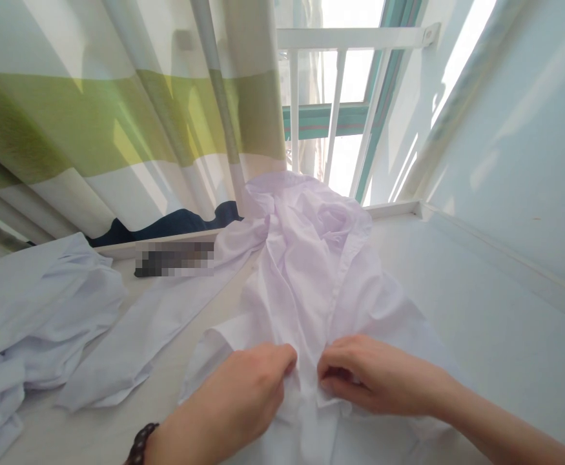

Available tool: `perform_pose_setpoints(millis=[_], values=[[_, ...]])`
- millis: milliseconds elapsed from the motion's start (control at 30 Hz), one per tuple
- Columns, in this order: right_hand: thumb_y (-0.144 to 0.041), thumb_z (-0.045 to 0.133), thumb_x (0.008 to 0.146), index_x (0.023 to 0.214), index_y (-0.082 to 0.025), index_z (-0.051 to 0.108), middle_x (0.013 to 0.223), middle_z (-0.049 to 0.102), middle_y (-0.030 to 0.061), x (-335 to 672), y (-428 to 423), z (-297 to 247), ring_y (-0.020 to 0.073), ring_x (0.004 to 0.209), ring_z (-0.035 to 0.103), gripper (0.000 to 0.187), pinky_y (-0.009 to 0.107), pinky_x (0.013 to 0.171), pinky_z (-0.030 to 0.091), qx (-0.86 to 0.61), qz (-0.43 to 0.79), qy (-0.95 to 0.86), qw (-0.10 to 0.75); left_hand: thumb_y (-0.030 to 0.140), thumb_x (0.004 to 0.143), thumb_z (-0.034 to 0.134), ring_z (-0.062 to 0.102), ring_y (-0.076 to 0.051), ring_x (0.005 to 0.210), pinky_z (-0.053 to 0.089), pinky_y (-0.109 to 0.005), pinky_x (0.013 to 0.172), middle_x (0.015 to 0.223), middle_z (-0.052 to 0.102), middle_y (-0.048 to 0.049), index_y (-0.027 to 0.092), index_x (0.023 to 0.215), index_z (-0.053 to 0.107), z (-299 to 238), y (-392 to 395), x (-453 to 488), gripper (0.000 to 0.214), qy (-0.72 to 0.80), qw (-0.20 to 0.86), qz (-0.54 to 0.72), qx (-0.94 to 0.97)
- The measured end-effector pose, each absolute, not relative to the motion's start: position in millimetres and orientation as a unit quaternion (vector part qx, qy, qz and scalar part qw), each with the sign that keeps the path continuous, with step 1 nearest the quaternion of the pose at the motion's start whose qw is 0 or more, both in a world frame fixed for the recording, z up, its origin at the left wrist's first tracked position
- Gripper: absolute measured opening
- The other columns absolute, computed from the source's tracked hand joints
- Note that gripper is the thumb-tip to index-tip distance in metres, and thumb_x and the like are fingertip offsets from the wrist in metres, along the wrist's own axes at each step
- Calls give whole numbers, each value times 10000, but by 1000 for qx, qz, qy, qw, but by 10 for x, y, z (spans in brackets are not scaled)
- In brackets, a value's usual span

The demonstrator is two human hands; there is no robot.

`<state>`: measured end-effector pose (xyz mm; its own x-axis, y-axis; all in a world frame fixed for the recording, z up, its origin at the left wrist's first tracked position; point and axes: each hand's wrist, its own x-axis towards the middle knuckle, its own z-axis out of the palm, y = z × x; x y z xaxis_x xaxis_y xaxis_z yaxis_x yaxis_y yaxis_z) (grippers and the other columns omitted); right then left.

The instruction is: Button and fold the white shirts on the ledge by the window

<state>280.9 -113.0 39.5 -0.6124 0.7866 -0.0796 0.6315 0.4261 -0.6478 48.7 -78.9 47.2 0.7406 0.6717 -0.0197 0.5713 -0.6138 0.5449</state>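
A white shirt lies crumpled on a pale flat surface, one sleeve stretched out to the left. My left hand is closed, pinching the shirt's front edge near its lower part. My right hand is also closed, pinching the opposite front edge a little to the right. The two hands sit close together over the shirt's opening. A dark bead bracelet is on my left wrist.
Other white garments are heaped at the left. A striped green and white curtain hangs behind, with dark blue cloth under it. A white window railing and a white wall border the surface.
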Motion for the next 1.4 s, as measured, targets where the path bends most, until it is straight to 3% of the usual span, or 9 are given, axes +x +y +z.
perform_pose_setpoints(millis=[167,300,500,600,700,867,1100,1233,1400], values=[[-312,705,791,887,-203,624,1043,630,66,2766,-1111,269,226,967,564,166,368,879,438,-473,210,-837,178,169,783,553,561,-346,1106,413,-547,946,1126,651,-120,187,1085,649,383,-619,540,317,356,37,97,929],[-395,628,858,946,-218,611,1318,514,110,2812,-1071,213,267,1165,517,199,430,970,431,-504,181,-804,257,245,817,571,454,-337,1310,282,-567,1107,1374,565,-126,202,1305,562,354,-637,458,491,301,35,115,946],[-328,455,933,917,-211,597,850,656,42,2925,-868,212,168,720,613,185,304,667,484,-597,244,-685,339,408,868,545,688,-295,959,500,-373,819,1072,737,-124,184,1201,651,613,-498,416,415,393,190,61,898],[-413,470,913,780,-203,579,675,635,19,2896,-683,256,168,621,579,272,284,580,422,-630,277,-661,300,488,887,496,679,-224,611,446,-275,579,636,716,-43,188,912,718,723,-274,518,374,445,292,51,845],[-446,501,885,563,-217,450,526,538,15,2803,-503,283,145,513,481,398,277,514,301,-665,229,-673,228,554,823,557,556,-179,409,346,-264,471,461,608,1,189,743,673,668,-103,672,392,475,305,67,822],[-203,505,799,524,-217,326,509,442,-19,2717,-398,194,108,509,350,328,273,529,233,-647,190,-695,250,424,795,602,561,-170,544,304,-259,528,583,626,7,201,676,629,411,-141,863,253,442,242,133,853],[-439,432,879,572,-226,322,540,335,-49,2704,-429,38,94,510,304,390,240,490,263,-538,305,-641,455,354,883,488,431,-126,542,322,-251,554,555,439,52,212,647,419,229,-230,756,285,451,318,264,791],[-378,458,876,688,-214,427,558,399,-55,2713,-448,42,103,506,359,251,244,524,277,-570,227,-677,407,410,913,487,442,-105,514,355,-220,526,546,428,76,222,709,390,169,-194,698,294,436,432,341,712],[-284,446,852,1030,-195,502,559,433,-78,2750,-485,61,119,487,402,206,241,551,275,-578,170,-724,335,282,883,528,420,-82,487,359,-192,507,575,477,82,199,972,582,88,-215,712,132,341,353,371,789]])
